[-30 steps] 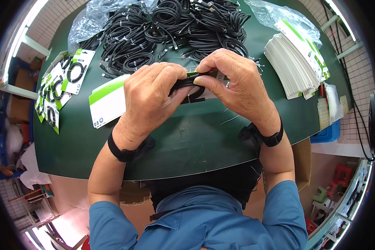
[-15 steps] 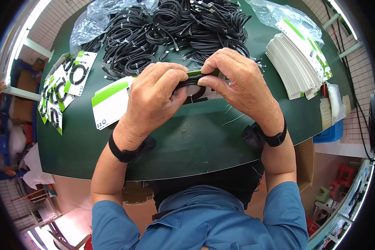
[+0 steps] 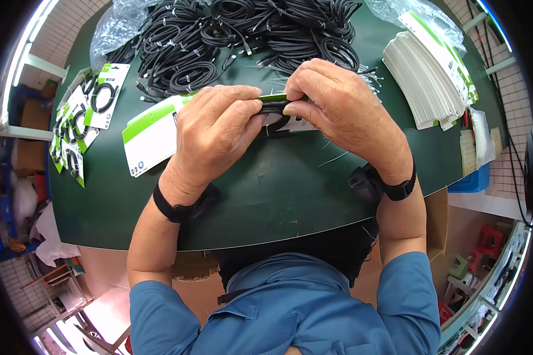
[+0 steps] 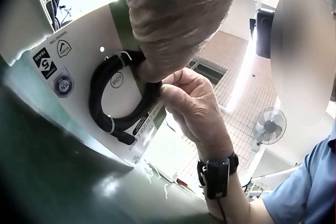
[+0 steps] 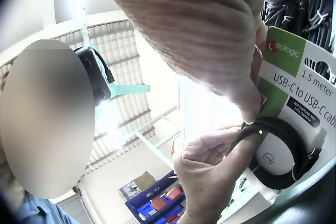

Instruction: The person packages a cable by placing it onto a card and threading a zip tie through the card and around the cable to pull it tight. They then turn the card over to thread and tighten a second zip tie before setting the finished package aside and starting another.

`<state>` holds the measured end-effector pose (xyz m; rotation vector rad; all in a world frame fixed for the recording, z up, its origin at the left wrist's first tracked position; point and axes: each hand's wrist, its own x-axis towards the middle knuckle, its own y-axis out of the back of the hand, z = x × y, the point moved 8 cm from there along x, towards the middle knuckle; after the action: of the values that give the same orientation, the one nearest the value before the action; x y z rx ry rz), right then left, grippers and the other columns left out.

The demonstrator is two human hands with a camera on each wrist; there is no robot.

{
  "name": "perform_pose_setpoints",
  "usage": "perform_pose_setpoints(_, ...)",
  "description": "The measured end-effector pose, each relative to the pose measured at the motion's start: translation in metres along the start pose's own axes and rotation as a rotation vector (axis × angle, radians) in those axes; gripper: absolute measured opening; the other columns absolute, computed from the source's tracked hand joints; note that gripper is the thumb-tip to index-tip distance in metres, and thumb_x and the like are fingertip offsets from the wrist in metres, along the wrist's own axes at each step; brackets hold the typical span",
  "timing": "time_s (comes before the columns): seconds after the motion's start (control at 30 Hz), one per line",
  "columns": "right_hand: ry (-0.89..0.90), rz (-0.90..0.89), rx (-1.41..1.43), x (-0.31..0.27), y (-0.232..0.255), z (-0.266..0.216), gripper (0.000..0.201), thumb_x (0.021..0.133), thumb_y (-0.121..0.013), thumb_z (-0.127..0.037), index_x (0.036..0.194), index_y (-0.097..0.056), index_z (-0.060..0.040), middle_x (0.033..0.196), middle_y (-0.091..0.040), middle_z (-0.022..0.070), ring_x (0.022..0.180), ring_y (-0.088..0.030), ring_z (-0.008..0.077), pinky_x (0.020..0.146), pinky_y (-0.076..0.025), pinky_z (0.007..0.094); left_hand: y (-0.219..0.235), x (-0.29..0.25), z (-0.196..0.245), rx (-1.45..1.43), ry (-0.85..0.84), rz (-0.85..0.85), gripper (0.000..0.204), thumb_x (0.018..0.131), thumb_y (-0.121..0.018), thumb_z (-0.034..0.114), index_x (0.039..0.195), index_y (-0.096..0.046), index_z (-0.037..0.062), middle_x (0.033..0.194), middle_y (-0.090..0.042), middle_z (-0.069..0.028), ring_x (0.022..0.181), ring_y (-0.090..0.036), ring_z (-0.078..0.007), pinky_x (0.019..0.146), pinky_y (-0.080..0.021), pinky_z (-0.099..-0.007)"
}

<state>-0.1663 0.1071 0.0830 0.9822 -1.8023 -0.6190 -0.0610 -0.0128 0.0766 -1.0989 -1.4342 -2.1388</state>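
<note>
Both hands hold a green-and-white packaging card (image 3: 276, 98) upright just above the dark green table (image 3: 266, 195). A coiled black cable (image 3: 273, 111) is tied onto the card's face. My left hand (image 3: 251, 109) pinches the coil and the card from the left. My right hand (image 3: 293, 105) pinches the card's top edge and the coil from the right. In the left wrist view the cable (image 4: 113, 103) sits on the card (image 4: 68, 71) with the right hand (image 4: 191, 103) gripping beside it. The right wrist view shows the card (image 5: 302, 85), labelled USB-C to USB-C, and its coil (image 5: 286, 150).
A large pile of coiled black cables (image 3: 243, 35) lies at the table's far side. A stack of blank cards (image 3: 426, 77) stands at the right, finished carded cables (image 3: 77, 124) at the left. Another card (image 3: 151, 133) lies flat by my left hand. Cut ties (image 3: 331, 160) litter the table.
Both hands keep the same hold on the card and coil. The hands and card have shifted slightly away from the body, with small finger adjustments.
</note>
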Motion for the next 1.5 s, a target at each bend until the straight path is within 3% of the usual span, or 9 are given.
perform_pose_setpoints(0.9,-0.017,-0.047,0.037,-0.002,-0.01,0.004,0.023,0.084,-0.08,-0.002,0.087,-0.057,-0.0014,0.098,-0.066,0.0134,0.087,-0.066,0.0362,0.073,-0.054,0.0425,-0.009,-0.001,-0.006,-0.093,-0.017,-0.111,0.022,0.074,-0.082,-0.004,0.089,-0.066,0.0013,0.097,-0.071,-0.0089,0.077,-0.07,-0.026,0.064,-0.057,-0.036)
perform_pose_setpoints(1.03,-0.001,-0.057,0.028,-0.002,-0.006,0.006,0.02,0.085,-0.081,-0.002,0.092,-0.063,-0.0007,0.094,-0.068,0.0112,0.083,-0.069,0.029,0.071,-0.054,0.0386,-0.006,0.001,-0.005,-0.095,-0.027,-0.113,0.022,0.074,-0.082,-0.005,0.088,-0.065,0.0006,0.096,-0.071,-0.009,0.077,-0.07,-0.0263,0.064,-0.058,-0.0358)
perform_pose_setpoints(1.13,-0.141,0.052,0.278,0.0,0.015,0.019,0.019,0.087,-0.081,-0.004,0.101,-0.069,0.0004,0.091,-0.07,0.0084,0.079,-0.07,0.0187,0.071,-0.055,0.033,-0.002,0.002,-0.005,-0.114,-0.025,-0.109,0.021,0.074,-0.081,-0.007,0.086,-0.065,0.0002,0.095,-0.071,-0.0092,0.077,-0.071,-0.0262,0.064,-0.058,-0.0352)
perform_pose_setpoints(1.17,-0.145,0.05,0.269,-0.001,0.018,0.024,0.019,0.087,-0.081,-0.004,0.101,-0.069,0.0004,0.091,-0.07,0.0084,0.079,-0.07,0.0187,0.071,-0.055,0.033,0.002,0.003,-0.004,-0.117,-0.018,-0.089,0.021,0.074,-0.08,-0.009,0.086,-0.065,0.0001,0.094,-0.072,-0.0093,0.076,-0.071,-0.0262,0.064,-0.058,-0.0348)
perform_pose_setpoints(1.27,-0.403,0.274,0.325,-0.011,0.039,0.072,0.016,0.091,-0.079,-0.006,0.104,-0.074,0.0003,0.084,-0.069,0.0064,0.077,-0.069,0.0108,0.071,-0.055,0.028,0.013,0.005,-0.002,-0.133,-0.003,-0.04,0.021,0.073,-0.079,-0.011,0.085,-0.065,-0.0001,0.093,-0.073,-0.0096,0.076,-0.072,-0.0261,0.064,-0.059,-0.0339)
perform_pose_setpoints(1.3,-0.404,0.272,0.316,-0.012,0.038,0.077,0.016,0.091,-0.079,-0.006,0.104,-0.074,0.0003,0.084,-0.069,0.0064,0.077,-0.069,0.0108,0.071,-0.055,0.028,0.016,0.005,-0.001,-0.131,0.002,-0.035,0.021,0.073,-0.078,-0.012,0.084,-0.064,-0.0002,0.093,-0.073,-0.0098,0.076,-0.072,-0.0261,0.063,-0.059,-0.0336)
perform_pose_setpoints(1.4,-0.402,-0.024,0.088,-0.015,0.012,0.086,0.012,0.089,-0.077,-0.005,0.099,-0.076,0.0009,0.081,-0.07,0.01,0.075,-0.07,0.0209,0.071,-0.057,0.0314,0.02,0.007,-0.003,-0.13,0.005,-0.02,0.022,0.073,-0.078,-0.013,0.084,-0.064,-0.0005,0.093,-0.074,-0.0101,0.076,-0.072,-0.0261,0.063,-0.059,-0.033)
perform_pose_setpoints(1.43,-0.402,-0.026,0.081,-0.018,0.007,0.088,0.012,0.089,-0.077,-0.005,0.099,-0.076,0.0009,0.081,-0.07,0.01,0.075,-0.07,0.0209,0.071,-0.057,0.0314,0.019,0.007,-0.004,-0.128,0.007,-0.019,0.022,0.073,-0.078,-0.013,0.084,-0.064,-0.0002,0.093,-0.074,-0.01,0.076,-0.072,-0.0261,0.063,-0.059,-0.0332)
perform_pose_setpoints(1.5,-0.262,-0.076,-0.186,-0.02,-0.008,0.081,0.012,0.085,-0.076,-0.005,0.095,-0.075,0.0015,0.082,-0.071,0.0143,0.075,-0.07,0.0303,0.071,-0.057,0.0366,0.017,0.004,-0.008,-0.12,0.017,-0.024,0.022,0.073,-0.078,-0.012,0.085,-0.064,0.0003,0.094,-0.074,-0.0097,0.075,-0.072,-0.0261,0.063,-0.058,-0.0334)
